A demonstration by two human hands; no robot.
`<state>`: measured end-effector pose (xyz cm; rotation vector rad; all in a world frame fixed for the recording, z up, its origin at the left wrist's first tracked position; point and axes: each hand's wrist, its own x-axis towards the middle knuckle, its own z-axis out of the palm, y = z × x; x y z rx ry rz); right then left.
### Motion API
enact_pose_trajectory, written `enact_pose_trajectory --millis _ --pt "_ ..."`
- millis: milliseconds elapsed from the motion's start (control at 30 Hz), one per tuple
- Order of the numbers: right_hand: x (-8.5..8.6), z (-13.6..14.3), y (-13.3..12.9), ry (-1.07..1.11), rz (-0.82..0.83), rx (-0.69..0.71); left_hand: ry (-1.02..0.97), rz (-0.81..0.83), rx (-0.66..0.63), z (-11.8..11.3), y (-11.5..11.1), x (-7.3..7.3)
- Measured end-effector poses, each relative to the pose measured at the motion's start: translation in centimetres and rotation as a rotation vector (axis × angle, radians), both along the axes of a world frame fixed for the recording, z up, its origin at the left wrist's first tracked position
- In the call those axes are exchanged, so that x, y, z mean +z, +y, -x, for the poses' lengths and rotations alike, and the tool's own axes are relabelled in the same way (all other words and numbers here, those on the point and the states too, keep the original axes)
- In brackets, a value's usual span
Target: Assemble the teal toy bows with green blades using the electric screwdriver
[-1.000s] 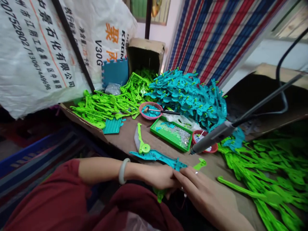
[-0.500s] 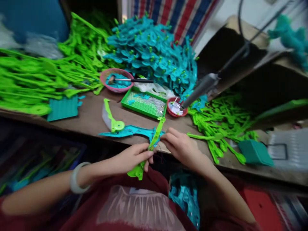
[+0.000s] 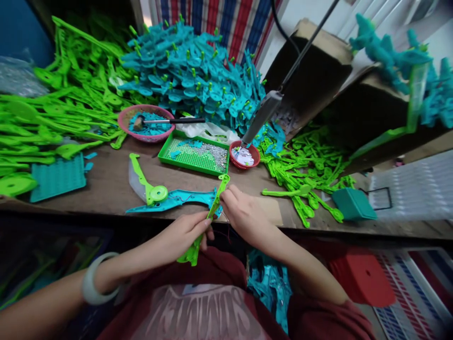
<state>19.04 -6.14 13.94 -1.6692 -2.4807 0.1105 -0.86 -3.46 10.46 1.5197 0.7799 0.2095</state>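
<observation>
Brown bench stretching wide, and it's crowded! Along front edge, blue part, pointed end leftward; green bladed piece beside it, round end overlapping. Left side, big spread of green parts, teal studded plate just in front. Across middle: pink basket, green tray, red basket, practically in row. Behind them, towering blue heap! Over right, green pile spilling forward, teal block near its front end.
</observation>
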Motion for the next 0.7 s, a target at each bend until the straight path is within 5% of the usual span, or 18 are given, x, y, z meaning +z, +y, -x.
enact_pose_trajectory --millis 400,567,700 --pt "-2.0 -0.9 0.7 0.492 -0.151 -0.015 0.167 -0.432 -0.007 -2.1 2.7 0.2" --pt "-3.7 -1.2 0.4 0.869 -0.006 -0.122 0.516 -0.792 0.052 -3.2 2.2 -0.9" --pt "-5.3 -1.4 -0.1 1.141 0.075 -0.247 0.597 -0.852 0.042 -4.0 1.5 -1.6"
